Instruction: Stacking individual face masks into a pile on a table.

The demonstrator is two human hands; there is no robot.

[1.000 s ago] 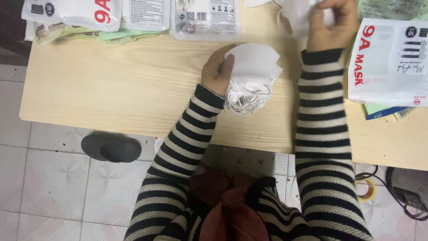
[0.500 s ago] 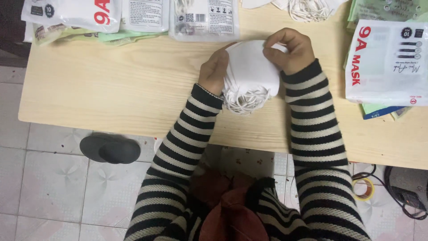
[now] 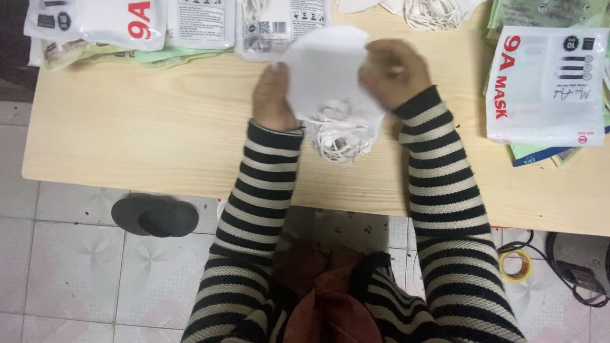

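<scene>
White face masks (image 3: 327,76), a small stack with a tangle of ear loops (image 3: 340,136) hanging from its near edge, sit just above the worktop (image 3: 159,133) between the left hand (image 3: 273,98) and the blurred right hand (image 3: 391,71), and the fingers of both close on the stack's sides. Since only the edges are pinched, a mask could slide out and drop, and the dangling loops could knot together or snag on a striped cuff.

Stack of white face masks (image 3: 327,73), upper centre of frame, lifted slightly off the wooden table, flat faces tilted toward camera. White ear loops (image 3: 340,136) dangle tangled below, motion-blurred.
</scene>
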